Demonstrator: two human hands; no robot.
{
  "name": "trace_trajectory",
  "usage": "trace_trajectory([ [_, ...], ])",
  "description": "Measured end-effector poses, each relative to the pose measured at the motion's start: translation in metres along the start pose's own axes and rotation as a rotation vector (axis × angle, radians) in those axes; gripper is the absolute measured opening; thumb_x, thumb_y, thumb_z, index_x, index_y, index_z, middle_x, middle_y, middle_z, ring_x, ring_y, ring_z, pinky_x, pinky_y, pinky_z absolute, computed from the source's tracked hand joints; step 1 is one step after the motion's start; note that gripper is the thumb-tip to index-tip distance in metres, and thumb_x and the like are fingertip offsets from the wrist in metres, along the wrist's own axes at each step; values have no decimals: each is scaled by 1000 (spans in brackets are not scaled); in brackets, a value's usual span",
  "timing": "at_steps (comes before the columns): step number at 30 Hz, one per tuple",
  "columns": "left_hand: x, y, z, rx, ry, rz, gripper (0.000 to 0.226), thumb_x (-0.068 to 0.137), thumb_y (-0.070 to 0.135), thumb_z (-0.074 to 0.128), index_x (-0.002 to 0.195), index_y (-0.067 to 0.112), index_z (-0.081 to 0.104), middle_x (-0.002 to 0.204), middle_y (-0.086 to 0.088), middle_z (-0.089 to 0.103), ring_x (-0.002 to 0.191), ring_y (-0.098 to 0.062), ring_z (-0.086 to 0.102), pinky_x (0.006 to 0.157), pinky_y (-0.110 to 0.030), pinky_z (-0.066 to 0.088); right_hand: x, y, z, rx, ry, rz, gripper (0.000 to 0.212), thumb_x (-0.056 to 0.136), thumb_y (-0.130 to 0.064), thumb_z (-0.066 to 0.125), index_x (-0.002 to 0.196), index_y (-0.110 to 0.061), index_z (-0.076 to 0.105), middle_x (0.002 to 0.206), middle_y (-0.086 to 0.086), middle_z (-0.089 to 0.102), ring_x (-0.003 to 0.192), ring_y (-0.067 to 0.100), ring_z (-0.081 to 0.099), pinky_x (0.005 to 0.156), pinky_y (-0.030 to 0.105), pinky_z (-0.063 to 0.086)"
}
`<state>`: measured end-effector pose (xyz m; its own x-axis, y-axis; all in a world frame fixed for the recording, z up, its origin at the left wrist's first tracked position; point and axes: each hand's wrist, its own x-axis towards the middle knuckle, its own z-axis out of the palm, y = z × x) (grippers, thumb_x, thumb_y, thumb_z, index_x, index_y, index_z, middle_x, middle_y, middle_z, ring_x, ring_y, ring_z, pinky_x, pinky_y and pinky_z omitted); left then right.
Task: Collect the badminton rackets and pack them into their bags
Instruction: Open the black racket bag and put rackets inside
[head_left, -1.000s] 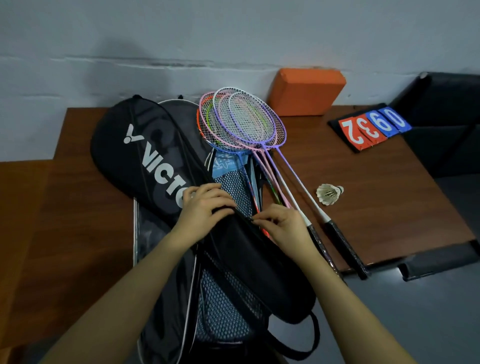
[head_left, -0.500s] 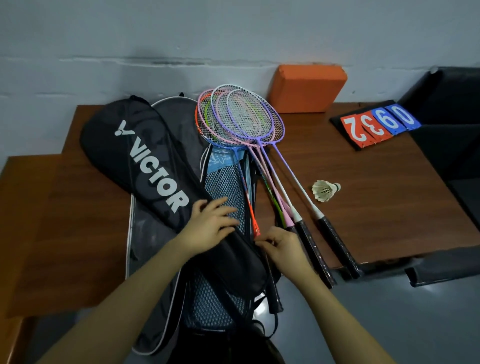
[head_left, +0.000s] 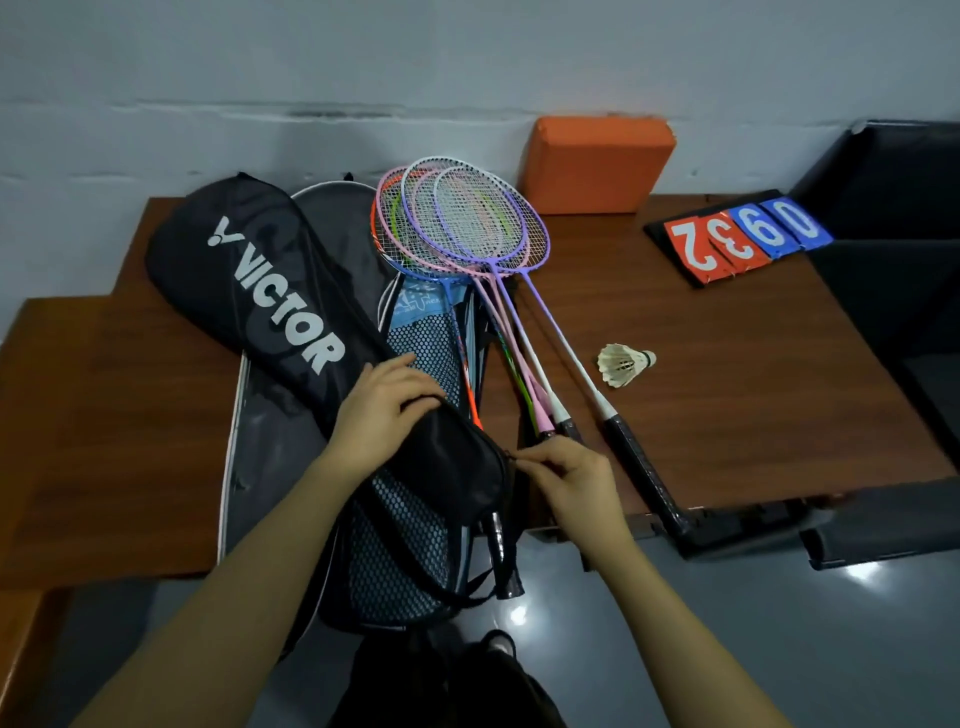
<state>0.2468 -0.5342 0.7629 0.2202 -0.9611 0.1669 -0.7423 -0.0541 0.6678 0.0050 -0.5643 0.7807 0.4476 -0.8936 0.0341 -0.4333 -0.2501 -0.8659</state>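
Shifted to the black VICTOR racket bag (head_left: 270, 291) end by the table (head_left: 727, 389) front edge, right hand (head_left: 576, 478) pinches the zipper (head_left: 510, 458); left hand (head_left: 384, 410) fingers curl gripping the bag.

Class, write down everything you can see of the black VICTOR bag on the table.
The black VICTOR bag is a long, racket-shaped cover of soft, matt fabric with a white logo and lettering. Its wide rounded end points toward the wall; the narrow end lies near the front edge of the table. It lies diagonally across a grey bag and a blue mesh bag. The left hand grips the narrow end; the right hand pinches its tip, perhaps a zipper pull.
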Motion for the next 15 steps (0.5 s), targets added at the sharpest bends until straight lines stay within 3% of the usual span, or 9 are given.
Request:
trace_trajectory([
  [3, 7, 5, 4, 34, 33, -78, 15, 88, 27, 60, 97, 26, 71, 117, 6, 62, 134, -17, 32, 113, -55, 10, -14, 6, -3, -8, -3, -20, 11, 80, -1, 69, 82, -10, 74, 76, -3, 66, 77, 4, 62, 73, 14, 49],
  [6, 5, 9, 11, 72, 54, -122, 16, 89, 26, 59, 99, 24, 71, 123, 1, 59, 137, -23, 28, 113, -55, 9, -14, 13, -1, -4, -33, 14, 9, 81, -3, 68, 83, -10, 73, 78, -4, 66, 78, 3, 62, 74, 13, 48],
  [10, -8, 6, 22, 190, 20, -145, 21, 89, 21, 59, 107, 17, 69, 133, -11, 51, 134, -34, 28, 111, -50, 22, -9, 26, 11, -213, -184, 59, 8, 85, -11, 64, 87, -13, 72, 87, -2, 67, 86, 13, 59, 77, 30, 50],
  [12, -16, 0, 25, 212, -28, -173, 32, 90, 21, 57, 121, 12, 61, 140, -14, 43, 134, -34, 29, 111, -46, 25, -8, 29, 23, -332, -258, 38, 10, 87, -15, 61, 90, -14, 71, 92, -1, 64, 90, 16, 55, 77, 34, 49],
  [15, -29, -11, 21, 248, -18, -317, 49, 90, 23, 55, 136, 10, 42, 144, -19, 34, 133, -36, 27, 111, -48, 24, -2, 25, 40, -328, -237, 35, 18, 89, -19, 59, 104, -14, 68, 100, 0, 61, 96, 19, 54, 80, 35, 47],
])
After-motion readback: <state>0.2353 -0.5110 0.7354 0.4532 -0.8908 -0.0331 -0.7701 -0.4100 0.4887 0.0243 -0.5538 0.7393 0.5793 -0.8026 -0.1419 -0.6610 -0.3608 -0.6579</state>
